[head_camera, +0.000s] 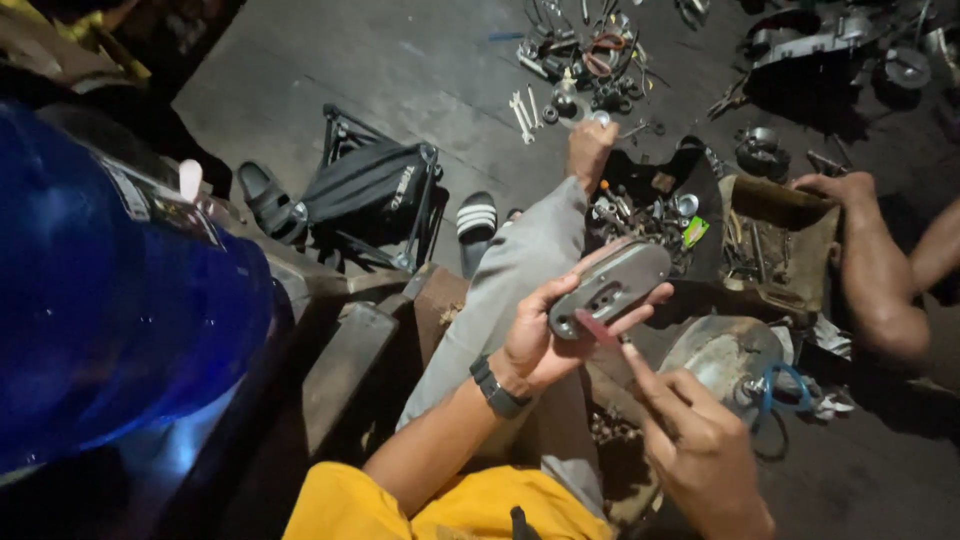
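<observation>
My left hand (540, 345) cups a grey oblong metal cover (610, 288) from below, fingers curled round its edges, holding it up over my grey-trousered knee (520, 270). My right hand (700, 450) pinches a small reddish strip (597, 327) between thumb and forefinger, its tip touching the cover's near edge. Farther off on the concrete floor (420, 70) lie scattered wrenches (522, 112), a folded black stool (372, 190) on the left, and another person's arm (880, 270) on the right.

Blue water jug (110, 300), folded black stool (372, 190), striped sandal (477, 218), scattered wrenches (524, 112), open wooden toolbox (775, 245) on concrete floor (400, 70).
</observation>
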